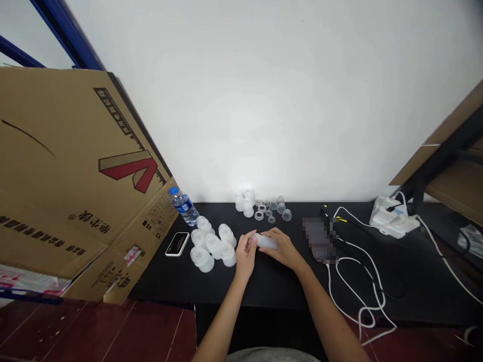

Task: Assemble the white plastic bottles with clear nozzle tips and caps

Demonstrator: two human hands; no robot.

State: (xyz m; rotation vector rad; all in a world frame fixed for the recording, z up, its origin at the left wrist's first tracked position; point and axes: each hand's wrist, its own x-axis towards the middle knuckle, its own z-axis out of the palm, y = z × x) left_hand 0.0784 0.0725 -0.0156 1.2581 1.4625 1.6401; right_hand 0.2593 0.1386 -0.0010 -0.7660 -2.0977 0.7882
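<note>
A frosted white plastic bottle lies sideways between my hands, above the table's front half. My right hand is closed around its body from the right. At its left end my left hand has its fingers closed on the neck end; they hide what sits there. Just left of that hand stands a cluster of several similar white bottles with clear tops. Behind my hands, near the wall, are a few white bottle-like pieces, clear plastic rings and clear dome-shaped caps.
On the black table, a water bottle and a white-framed device are at the left, beside a large cardboard box. To the right lie a blurred phone-like object, looping white cables and a white power strip.
</note>
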